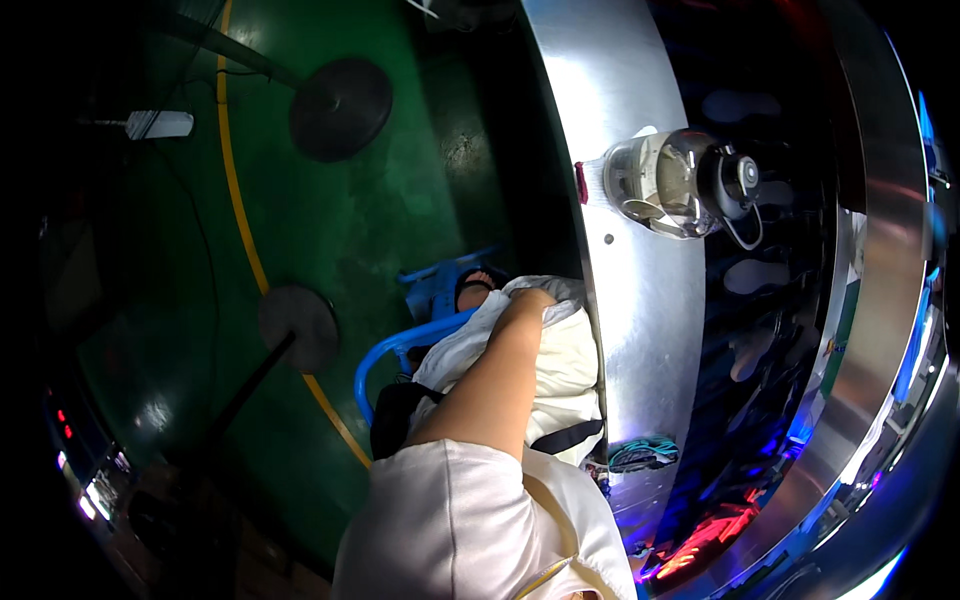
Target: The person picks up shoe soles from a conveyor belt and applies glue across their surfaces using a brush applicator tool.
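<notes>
Green floor (385,215), left arm (487,395) extended forward

I'm seeing what's looking like a factory workshop, probably for footwear — a yellow line (238,200) is marking the green floor (400,215), round-based stands (340,108) are standing about, and a long metal counter (645,340) is running beside a dark channel where pale sole-shaped pieces (757,272) are lying spaced out — industrial rather than domestic.
</notes>
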